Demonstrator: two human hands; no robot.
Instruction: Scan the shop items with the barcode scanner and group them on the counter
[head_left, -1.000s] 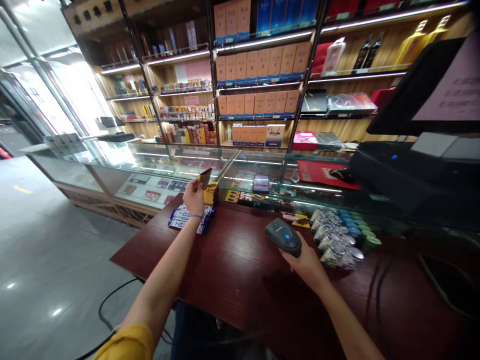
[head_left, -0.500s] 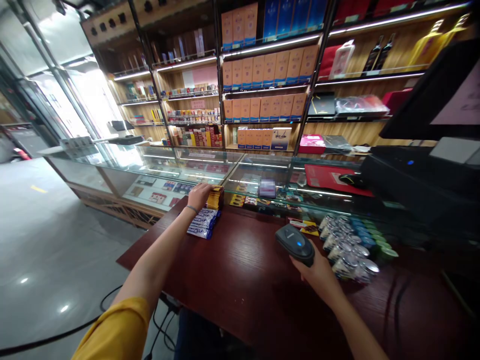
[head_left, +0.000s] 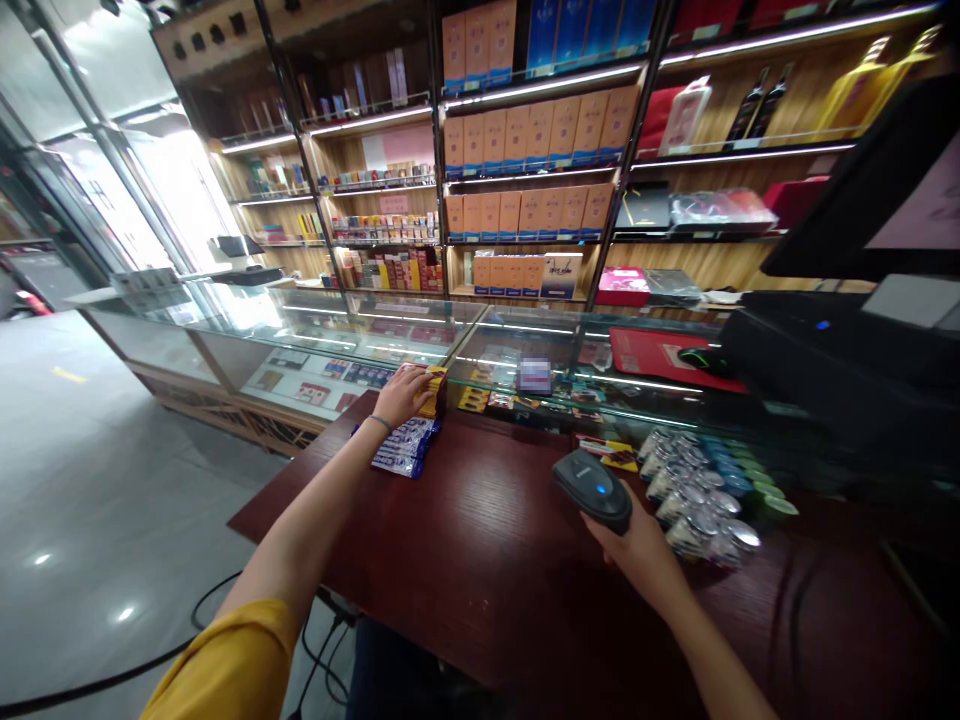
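Observation:
At the far left of the dark wooden counter, my left hand [head_left: 403, 394] curls its fingers over a stack of yellow packets [head_left: 431, 403]. The hand hides part of the stack. Just in front of it lie several blue-and-white packets [head_left: 405, 447], overlapping in a row. My right hand [head_left: 636, 535] is closed around a black barcode scanner [head_left: 592, 490] with a lit blue light, held over the counter and pointing to the left. Beyond the scanner is a flat yellow-and-red packet [head_left: 616, 455]. Rows of silver-topped cans [head_left: 694, 500] stand to the right of that hand.
The brown wooden counter [head_left: 480, 560] meets a glass display case [head_left: 360, 325] at the back. A red mat [head_left: 652, 350] with a mouse lies on the glass. A dark monitor [head_left: 847, 200] rises at the right. Stocked shelves [head_left: 536, 180] line the wall. Cables [head_left: 322, 660] hang below.
My left hand has shifted slightly, its fingers now further down over the front of the yellow packets. The scanner and my right hand have barely moved.

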